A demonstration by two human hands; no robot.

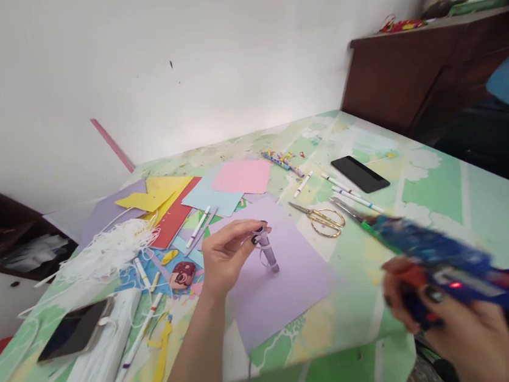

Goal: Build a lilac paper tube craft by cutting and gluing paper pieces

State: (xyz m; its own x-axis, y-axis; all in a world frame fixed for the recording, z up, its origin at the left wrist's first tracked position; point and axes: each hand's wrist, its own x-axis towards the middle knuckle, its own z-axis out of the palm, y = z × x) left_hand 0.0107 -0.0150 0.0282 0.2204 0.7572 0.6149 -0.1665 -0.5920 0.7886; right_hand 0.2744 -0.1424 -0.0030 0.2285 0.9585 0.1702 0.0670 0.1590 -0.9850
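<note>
My left hand (225,252) pinches the top of a small rolled purple paper tube (269,258), which stands nearly upright over a purple paper sheet (295,303). Thin pale loops show around the tube. At the right, my right hand (462,320) is wrapped round the handle of a blue hot glue gun (449,248), blurred by motion. A red light glows on its side, and its nozzle points left, apart from the tube. Gold-handled scissors (326,221) lie between the two hands, beyond the sheet's right edge.
A black phone (360,173) and several white markers (357,200) lie at the back right. Coloured paper (244,177) spreads across the back. On the left are a tangle of white string (109,250), another phone (74,328) and a white case (101,355). A brown cabinet (407,75) stands behind.
</note>
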